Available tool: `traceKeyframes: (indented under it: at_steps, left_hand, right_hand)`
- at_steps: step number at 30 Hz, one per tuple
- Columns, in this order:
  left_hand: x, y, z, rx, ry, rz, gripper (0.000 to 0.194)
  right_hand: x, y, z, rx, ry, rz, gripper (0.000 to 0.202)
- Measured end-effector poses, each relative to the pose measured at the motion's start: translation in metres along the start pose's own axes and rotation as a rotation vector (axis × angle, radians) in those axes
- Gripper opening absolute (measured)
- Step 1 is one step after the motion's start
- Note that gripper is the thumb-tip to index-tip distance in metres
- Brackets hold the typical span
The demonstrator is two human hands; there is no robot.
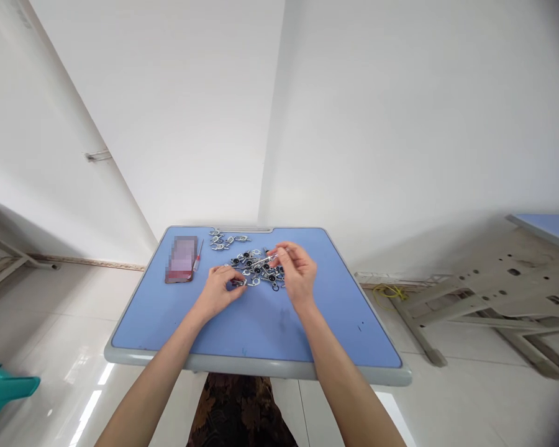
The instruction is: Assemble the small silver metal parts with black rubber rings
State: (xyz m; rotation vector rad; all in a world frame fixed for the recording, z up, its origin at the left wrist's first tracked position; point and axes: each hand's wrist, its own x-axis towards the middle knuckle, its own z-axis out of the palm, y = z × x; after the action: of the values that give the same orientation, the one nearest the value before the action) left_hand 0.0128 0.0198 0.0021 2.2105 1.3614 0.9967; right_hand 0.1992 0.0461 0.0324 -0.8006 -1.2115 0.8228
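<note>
A pile of small metal and black parts lies at the middle of the blue table. At its left edge, my left hand is closed on a small metal part between thumb and fingers. Over the right side of the pile, my right hand pinches a thin metal piece that points left. Its exact shape is too small to tell. Several silver metal parts lie apart near the table's back edge.
A phone lies at the table's left, with a red-and-clear screwdriver beside it. White walls stand behind. A teal stool is at lower left, and another table with a beige frame stands at right.
</note>
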Motion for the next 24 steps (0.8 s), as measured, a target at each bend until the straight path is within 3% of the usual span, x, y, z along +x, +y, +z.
traceKeyframes:
  at_steps: [3,7,16,24]
  left_hand:
    - [0.003,-0.008,-0.012,-0.075,0.171,-0.025,0.009]
    - [0.006,-0.022,-0.023,0.172,0.311,-0.164,0.009]
    - [0.024,-0.03,-0.028,0.487,0.09,-0.371,0.013]
    - [0.039,-0.045,-0.02,0.546,0.083,-0.391,0.01]
  right_hand:
    - [0.014,0.002,-0.01,0.13,0.24,0.061,0.016]
    - [0.021,0.008,-0.017,0.196,0.345,0.154,0.017]
    - [0.023,0.014,-0.018,0.205,0.369,0.266,0.017]
    - [0.024,0.018,-0.021,0.215,0.385,0.291,0.017]
